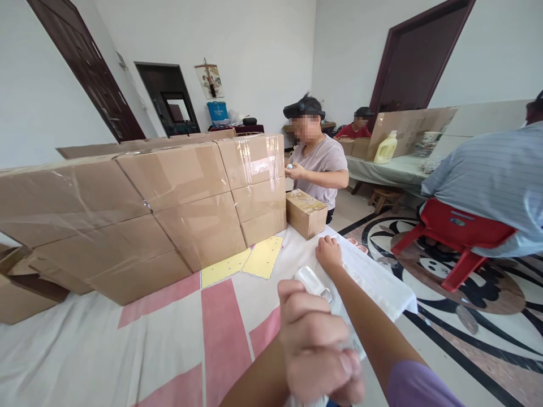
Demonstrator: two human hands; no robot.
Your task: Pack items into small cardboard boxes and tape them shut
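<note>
The white case (313, 280) lies on the tablecloth (169, 339); nearer than it, the left hand (316, 339) curls narrowly, blurred; just beyond it, the right hand (328, 252) rests, fingers bent; I cannot tell whether either holds anything; knuckles are best lifted clear of it; counted: one case, two yellow sheets (263, 257) left of it, one small carton (306, 215) beyond it.

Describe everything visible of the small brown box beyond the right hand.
The small brown box looks like cardboard: oblong, dark markings on top, apparently closed. It sits flat on the tablecloth beside the wall of stacked boxes; whether they touch is unclear. The right hand lies just in front, seemingly apart.
</note>
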